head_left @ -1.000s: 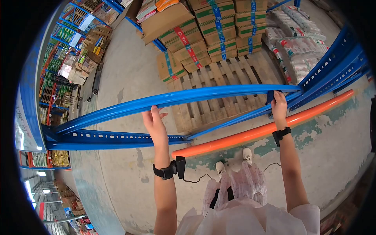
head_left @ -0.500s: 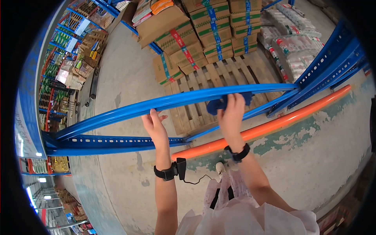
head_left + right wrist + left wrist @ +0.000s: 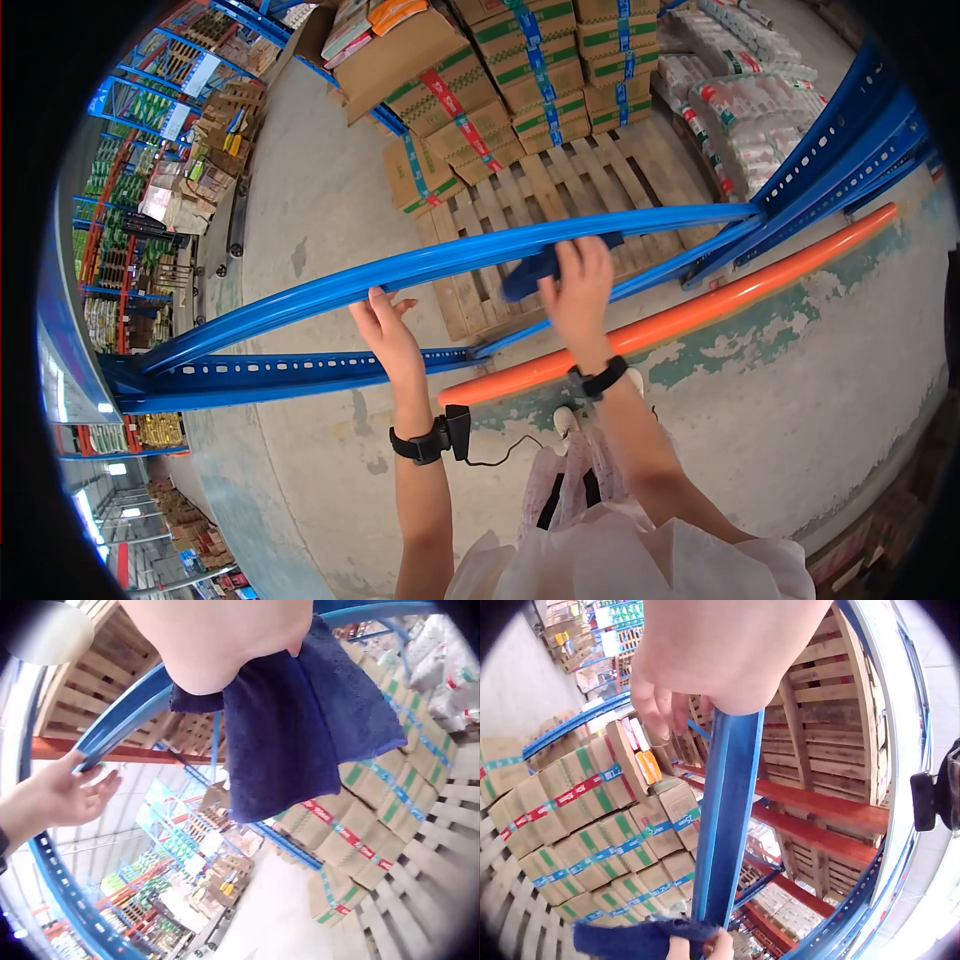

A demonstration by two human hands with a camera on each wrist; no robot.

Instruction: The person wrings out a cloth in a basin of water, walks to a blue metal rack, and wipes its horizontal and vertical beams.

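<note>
A long blue metal beam point(image 3: 450, 258) crosses in front of the person in the head view. The left hand point(image 3: 388, 338) touches its near edge left of the middle, thumb against the metal and the other fingers loosely bent. Farther right, the right hand point(image 3: 582, 300) grips a dark blue cloth point(image 3: 532, 272) against the same beam. In the right wrist view the cloth point(image 3: 281, 742) hangs in folds below that hand point(image 3: 225, 637). The left wrist view shows the cloth point(image 3: 626, 941) around the lower part of the beam point(image 3: 727, 817), with the right hand's fingertips on it.
Below the beam lies an orange bar point(image 3: 680, 320) near the floor. Beyond stand a wooden pallet point(image 3: 500, 215), stacked cartons point(image 3: 545, 80) and wrapped white bags point(image 3: 765, 120). A blue perforated upright point(image 3: 830, 150) rises at the right; shelves with goods are at the far left.
The right hand and the cloth have moved left along the beam from its right end, with the last shift small. The left hand has stayed at nearly the same place on the beam.
</note>
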